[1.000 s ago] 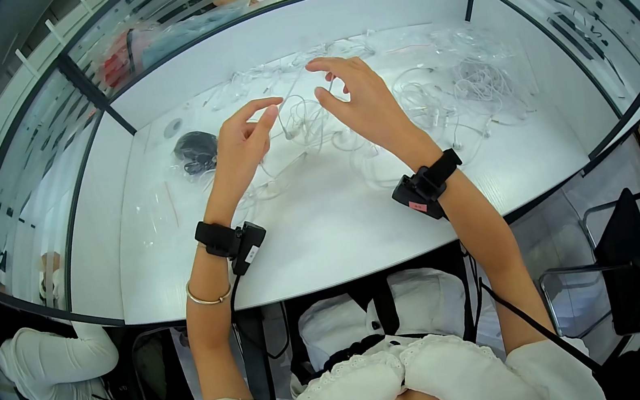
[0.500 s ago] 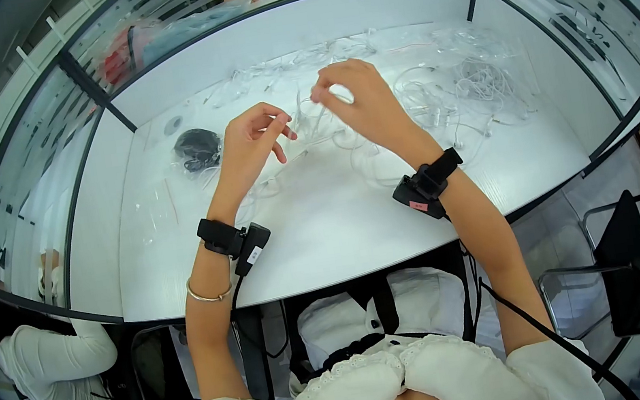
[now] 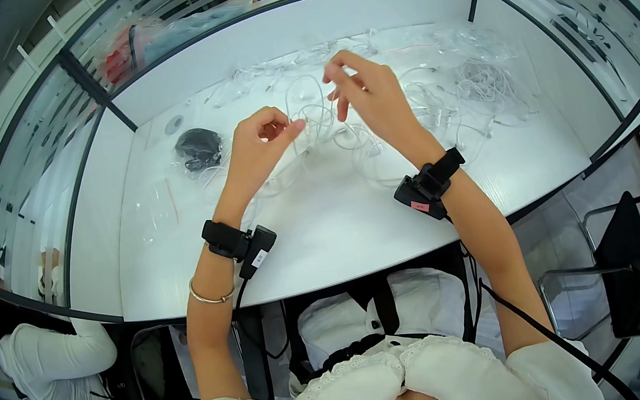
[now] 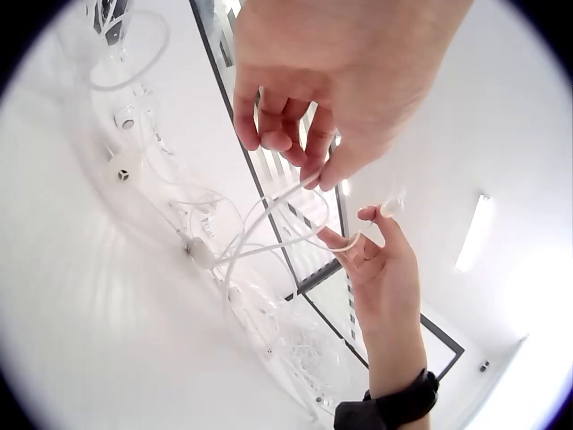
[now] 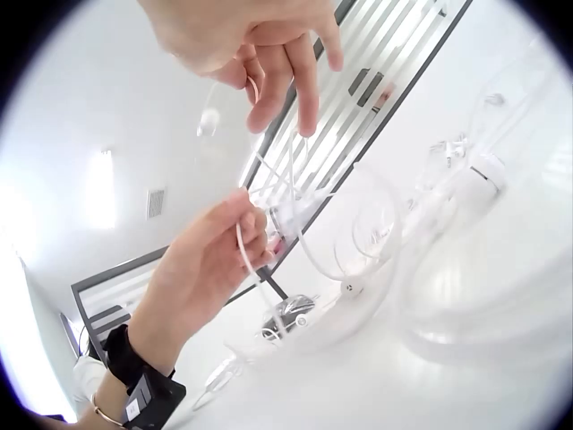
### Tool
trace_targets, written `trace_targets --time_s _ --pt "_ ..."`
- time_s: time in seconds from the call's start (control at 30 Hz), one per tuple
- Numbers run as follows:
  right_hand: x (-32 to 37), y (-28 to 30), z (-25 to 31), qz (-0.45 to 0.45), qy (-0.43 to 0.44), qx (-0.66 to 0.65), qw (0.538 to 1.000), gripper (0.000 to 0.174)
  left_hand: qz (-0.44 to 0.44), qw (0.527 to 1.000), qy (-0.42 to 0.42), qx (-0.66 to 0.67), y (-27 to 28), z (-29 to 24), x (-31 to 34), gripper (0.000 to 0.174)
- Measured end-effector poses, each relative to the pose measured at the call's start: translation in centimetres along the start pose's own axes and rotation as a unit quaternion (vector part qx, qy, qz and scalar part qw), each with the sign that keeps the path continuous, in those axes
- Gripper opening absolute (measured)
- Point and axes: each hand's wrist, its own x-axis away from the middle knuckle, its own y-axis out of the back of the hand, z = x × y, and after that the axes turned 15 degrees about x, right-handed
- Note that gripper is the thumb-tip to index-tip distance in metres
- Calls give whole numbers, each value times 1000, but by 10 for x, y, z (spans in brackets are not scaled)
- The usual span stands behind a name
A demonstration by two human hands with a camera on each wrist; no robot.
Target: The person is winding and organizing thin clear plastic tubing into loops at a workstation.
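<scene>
My left hand (image 3: pixel 260 149) is above the table, pinching a thin white tube (image 5: pixel 251 264) between thumb and index fingertip. Loops of this tubing hang between my two hands in both wrist views. To the right and slightly farther back, my right hand (image 3: pixel 373 98) has its fingers partly spread, with the tube caught at thumb and index finger in the left wrist view. A small white end piece (image 4: pixel 391 208) sticks out past those fingertips. Other loose tubing (image 3: pixel 356 137) lies on the table beneath the hands.
A heap of tangled white tubing (image 3: pixel 483 80) lies at the back right. On the left is a dark bundle in clear plastic (image 3: pixel 199 149), with thin clear bags (image 3: pixel 154 213) nearer. Partitions (image 3: pixel 287 26) enclose the white table (image 3: pixel 341 230). Another person's sleeve (image 3: pixel 56 360) shows at left.
My left hand has shifted slightly right, its loose fingers curling in as thumb and index come together. My right hand has moved a little right and turned, its fingers spreading apart.
</scene>
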Motion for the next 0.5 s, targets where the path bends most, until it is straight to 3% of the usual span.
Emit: trace_targets --time_s 0.13,0.2,0.23,0.3,0.43,0.5 --pt "-5 4 -6 -45 0 -94 995 24 -42 999 -11 28 1 1 0 25" --pt "-10 11 -11 -62 44 -132 988 28 -84 989 4 125 4 -3 -1 23" --pt "-10 16 -10 -63 6 -167 984 28 -105 979 12 174 5 -6 -2 23" --pt "-11 30 -5 -64 -71 -237 967 30 -165 968 -18 190 15 -11 -2 20" --pt "-15 49 -13 -117 -66 -278 951 30 -290 933 -64 203 46 -30 -3 22" --pt "-20 62 -30 -144 -51 -310 938 28 -323 908 -126 234 80 -24 -9 22"
